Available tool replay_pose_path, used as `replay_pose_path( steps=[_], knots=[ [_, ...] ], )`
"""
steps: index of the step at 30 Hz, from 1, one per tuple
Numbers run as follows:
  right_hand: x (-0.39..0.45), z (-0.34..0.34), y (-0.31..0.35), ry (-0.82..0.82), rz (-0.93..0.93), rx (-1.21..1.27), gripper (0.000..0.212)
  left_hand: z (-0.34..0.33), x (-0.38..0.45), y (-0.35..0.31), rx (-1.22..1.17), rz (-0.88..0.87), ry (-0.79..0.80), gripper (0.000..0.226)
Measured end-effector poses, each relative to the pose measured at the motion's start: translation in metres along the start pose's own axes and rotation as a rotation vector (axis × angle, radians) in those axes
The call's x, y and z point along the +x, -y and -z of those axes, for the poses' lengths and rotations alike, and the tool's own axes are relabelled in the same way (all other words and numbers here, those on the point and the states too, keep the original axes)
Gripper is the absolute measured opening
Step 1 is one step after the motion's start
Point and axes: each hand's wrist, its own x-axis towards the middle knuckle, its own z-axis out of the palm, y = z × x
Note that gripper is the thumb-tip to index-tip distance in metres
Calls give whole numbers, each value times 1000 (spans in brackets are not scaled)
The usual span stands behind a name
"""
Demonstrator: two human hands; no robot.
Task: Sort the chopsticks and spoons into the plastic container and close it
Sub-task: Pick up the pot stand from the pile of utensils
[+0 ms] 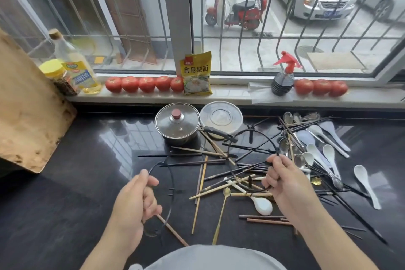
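Holding with the left hand [140,199] a curved black strip [169,182]: pinched at the top between thumb and forefinger, with the other fingers curled in lower down, where the strip ends. Holding with the right hand [282,180] a black loop [258,132], fingers closed round it, thumb pressed on top. Impossible to tell whether these two thin pieces are rims of a clear plastic container or something else, and whether they join each other.

Probably lifted and kept apart like this to free them from the pile, or to open the space between the hands for sorting; only a judgement.

Between the two grips and just beyond them, chopsticks [210,161] scattered and crossing on the dark counter [65,204], some directly under the right hand. To the outer side of the right grip, spoons [328,153], white ones and metal ones, mixed with more sticks. Farther ahead of both grips, a lidded pot [177,125] and, touching it on the right-hand side, a clear round dish [221,117], perhaps a part of the container. Nothing sorted yet, nothing closed.
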Motion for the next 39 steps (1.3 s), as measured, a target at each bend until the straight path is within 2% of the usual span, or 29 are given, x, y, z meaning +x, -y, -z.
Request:
replay_pose_path(
  steps=[3, 5, 8, 11, 14, 16, 18, 27, 31, 33, 35, 39],
  knots=[
    [-4, -2, -4, 57, 64, -37, 27, -3, -5, -3, -291, 57, 110, 28],
    [-15, -7, -4, 144, 119, -88, 29, -8, -7, -2, -466, 113, 170, 28],
    [-41, -15, -2, 283, 314, -458, 23, -16, -9, 3, -659, 195, 204, 30],
    [-59, -29, -10, 402, 482, -781, 30, -28, -14, 8, -677, 196, 208, 33],
    [-61, -43, -31, 482, 684, -1117, 23, -41, -17, 11, -644, 184, 204, 32],
    [-60, -48, -43, 539, 790, -1272, 21, -46, -19, 11, -630, 168, 197, 33],
    [-59, -53, -45, 574, 811, -1354, 19, -48, -23, 10, -615, 154, 193, 34],
    [-59, -62, -44, 631, 709, -1492, 14, -52, -35, 7, -601, 121, 247, 31],
    [-59, -56, -40, 718, 727, -1553, 12, -48, -34, 5, -570, 141, 265, 27],
    [-62, -56, -40, 732, 709, -1535, 16, -48, -34, 4, -586, 140, 269, 22],
    [-65, -58, -41, 713, 672, -1447, 14, -51, -36, 3, -593, 130, 252, 29],
    [-64, -65, -44, 598, 637, -1275, 7, -60, -43, 1, -599, 79, 228, 35]
  ],
)
